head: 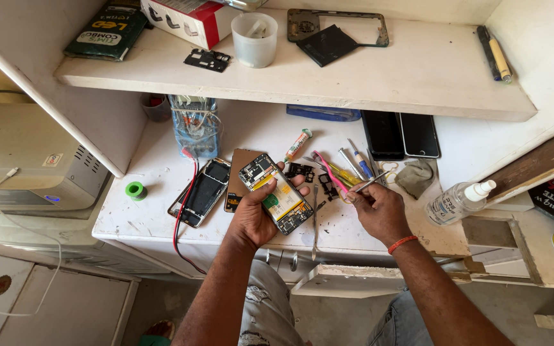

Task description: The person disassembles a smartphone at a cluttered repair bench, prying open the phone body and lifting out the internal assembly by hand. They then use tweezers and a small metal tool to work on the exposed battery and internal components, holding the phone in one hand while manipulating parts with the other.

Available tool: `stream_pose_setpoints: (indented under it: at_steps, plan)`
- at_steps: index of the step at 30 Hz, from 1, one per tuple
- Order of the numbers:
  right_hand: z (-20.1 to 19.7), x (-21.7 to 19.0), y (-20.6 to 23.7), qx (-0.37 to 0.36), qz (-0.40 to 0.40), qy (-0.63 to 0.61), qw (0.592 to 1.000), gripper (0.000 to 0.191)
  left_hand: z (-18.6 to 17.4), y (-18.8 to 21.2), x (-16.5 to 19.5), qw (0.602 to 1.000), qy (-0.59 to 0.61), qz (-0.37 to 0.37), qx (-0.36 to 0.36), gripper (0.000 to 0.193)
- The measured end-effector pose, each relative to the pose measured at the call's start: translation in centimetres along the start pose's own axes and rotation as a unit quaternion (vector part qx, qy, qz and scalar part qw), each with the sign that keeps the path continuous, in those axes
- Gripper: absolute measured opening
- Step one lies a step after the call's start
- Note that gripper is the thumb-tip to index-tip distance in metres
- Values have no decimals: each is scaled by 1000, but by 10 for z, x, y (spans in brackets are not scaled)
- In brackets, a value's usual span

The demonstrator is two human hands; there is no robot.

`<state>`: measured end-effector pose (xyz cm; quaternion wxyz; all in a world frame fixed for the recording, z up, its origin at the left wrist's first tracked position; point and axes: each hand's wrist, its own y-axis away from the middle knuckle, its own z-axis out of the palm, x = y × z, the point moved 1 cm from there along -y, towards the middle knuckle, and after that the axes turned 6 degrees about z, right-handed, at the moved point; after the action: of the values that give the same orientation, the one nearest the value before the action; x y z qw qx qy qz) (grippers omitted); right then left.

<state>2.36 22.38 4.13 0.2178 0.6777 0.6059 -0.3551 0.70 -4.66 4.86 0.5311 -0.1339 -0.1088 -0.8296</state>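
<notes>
We see an opened phone [276, 193], its back cover off and its board and yellow-labelled battery bare, held tilted above the front edge of the white worktop [155, 211]. The left hand [258, 214] is wrapped around it from beneath, thumb on one long side and fingertips on the other. Just to its right, the right hand [376, 208] is pinched shut on a pair of metal tweezers [372, 182], whose tips point up and away from the phone; a red band circles that wrist.

Between the two hands a thin metal pry tool [315, 221] lies on the worktop, reaching to its front edge. Behind the phone lie a brown back cover [235, 179] and a small black part [300, 170]. To the left lies a second opened phone [201, 192], with red and black wires [184, 211] running past it and over the front edge. A green tape roll [136, 190] sits near the left edge.

Behind the right hand we find a pink tool [329, 172], screwdrivers [357, 163], a grey cloth [415, 177] and two dark phones [401, 134] lying flat towards the back. A clear spray bottle [460, 201] lies at the right edge. The shelf [418, 77] above the worktop carries a white cup [254, 40] and a phone frame [338, 29].
</notes>
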Motion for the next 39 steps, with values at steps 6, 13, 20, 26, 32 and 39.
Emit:
stream_pose_setpoints:
  at_steps: [6, 13, 20, 26, 32, 39]
  plan:
    - [2, 1, 2, 22, -29, -13, 999, 13, -1, 0, 0, 1000, 0, 1, 0, 49]
    - [0, 2, 1, 26, -29, -26, 999, 12, -2, -1, -1, 1000, 5, -2, -2, 50]
    - [0, -7, 0, 8, -2, 6, 1000, 14, -2, 0, 0, 1000, 3, -3, 4, 52]
    - [-1, -7, 1, 15, -16, 3, 1000, 14, -2, -1, 0, 1000, 2, -7, 7, 53]
    - [0, -7, 1, 9, -3, 6, 1000, 14, -1, -1, 0, 1000, 6, -7, -2, 53]
    - [0, -3, 2, 33, -25, -3, 999, 14, 0, 0, 0, 1000, 3, -6, 6, 54]
